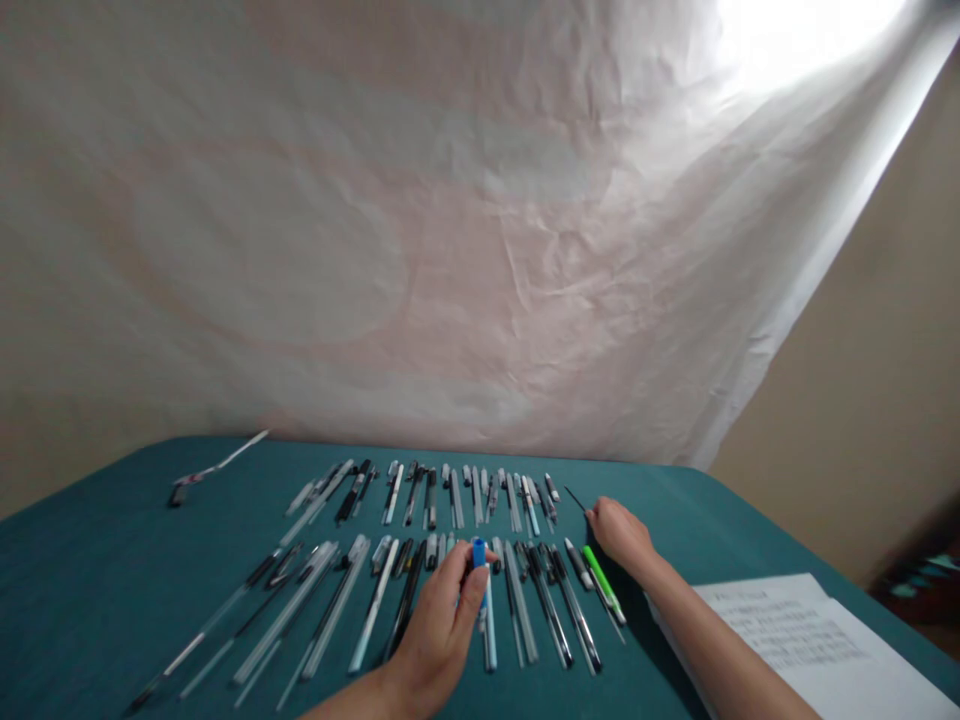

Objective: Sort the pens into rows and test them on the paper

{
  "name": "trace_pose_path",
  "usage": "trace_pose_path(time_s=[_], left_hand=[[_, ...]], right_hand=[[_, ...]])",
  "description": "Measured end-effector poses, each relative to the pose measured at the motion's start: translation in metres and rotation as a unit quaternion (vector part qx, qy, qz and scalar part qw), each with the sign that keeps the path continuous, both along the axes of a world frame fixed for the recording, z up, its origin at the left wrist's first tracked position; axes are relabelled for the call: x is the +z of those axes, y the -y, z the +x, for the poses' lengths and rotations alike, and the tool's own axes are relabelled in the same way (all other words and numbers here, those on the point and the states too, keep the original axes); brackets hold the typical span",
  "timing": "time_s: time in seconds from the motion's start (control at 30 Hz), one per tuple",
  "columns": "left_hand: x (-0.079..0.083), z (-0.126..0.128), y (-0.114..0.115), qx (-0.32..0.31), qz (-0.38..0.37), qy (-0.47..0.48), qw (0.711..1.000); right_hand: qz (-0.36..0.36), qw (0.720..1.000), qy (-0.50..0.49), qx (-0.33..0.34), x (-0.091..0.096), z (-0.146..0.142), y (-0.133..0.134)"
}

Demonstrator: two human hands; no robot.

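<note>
My left hand [439,625] is closed around a blue pen piece [478,552], its open-looking end pointing up. The rest of that piece is partly hidden by my fingers, above the near row of pen parts. Farther right, my right hand [619,535] is closed by the tabletop at the end of the far row. A thin dark pen refill [574,498] sticks out from its fingertips. Just below that hand lies a bright green pen barrel [602,583], with a slim clear tube alongside. Dismantled pens, caps and clear barrels [517,600] are laid out in two rows.
A green cloth [225,540] covers the table. Printed or written paper sheets [780,630] lie at the right, partly under my right forearm. A white, thin-stemmed object [225,463] with a dark end rests at the far left. A pale sheet [450,250] hangs behind.
</note>
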State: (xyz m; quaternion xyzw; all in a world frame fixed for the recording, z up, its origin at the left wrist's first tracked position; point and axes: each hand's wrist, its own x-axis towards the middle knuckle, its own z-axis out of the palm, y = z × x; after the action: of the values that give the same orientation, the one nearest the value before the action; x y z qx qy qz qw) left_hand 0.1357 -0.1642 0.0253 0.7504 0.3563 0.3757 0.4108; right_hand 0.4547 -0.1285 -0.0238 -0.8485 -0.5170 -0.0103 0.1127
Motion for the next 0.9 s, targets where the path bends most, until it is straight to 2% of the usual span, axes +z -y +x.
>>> trace_pose_path(time_s=[0.23,0.33,0.4,0.43,0.5,0.53,0.6,0.67,0.77,0.9], left_hand=[[0.002,-0.001,0.001,-0.018,0.008,0.01,1.0],[0.002,-0.002,0.001,-0.025,0.018,0.016,0.999],[0.002,-0.002,0.001,-0.022,0.027,0.022,0.999],[0.001,-0.002,0.001,-0.017,0.032,0.025,0.999],[0.0,-0.002,0.001,-0.009,0.041,0.026,0.999],[0.0,-0.002,0.001,-0.007,0.044,0.024,0.999],[0.0,-0.002,0.0,-0.004,0.047,0.02,0.999],[0.0,-0.003,0.0,-0.004,0.045,0.024,0.999],[0.001,-0.003,0.0,-0.011,0.046,0.033,0.998],[0.0,-0.004,-0.001,-0.016,0.053,0.036,0.998]], right_hand=[[0.051,0.996,-0.073,0.011,0.007,0.009,-0.002],[0.087,0.988,-0.12,0.046,0.022,0.002,-0.004],[0.107,0.976,-0.174,0.08,0.037,-0.014,-0.001],[0.115,0.967,-0.206,0.101,0.046,-0.026,0.003],[0.146,0.896,-0.377,0.181,0.067,-0.056,0.011],[0.156,0.861,-0.432,0.216,0.077,-0.073,0.016],[0.152,0.806,-0.502,0.276,0.096,-0.107,0.024],[0.138,0.766,-0.539,0.323,0.11,-0.136,0.03],[0.123,0.748,-0.541,0.364,0.118,-0.162,0.032],[0.121,0.764,-0.512,0.373,0.115,-0.171,0.034]])
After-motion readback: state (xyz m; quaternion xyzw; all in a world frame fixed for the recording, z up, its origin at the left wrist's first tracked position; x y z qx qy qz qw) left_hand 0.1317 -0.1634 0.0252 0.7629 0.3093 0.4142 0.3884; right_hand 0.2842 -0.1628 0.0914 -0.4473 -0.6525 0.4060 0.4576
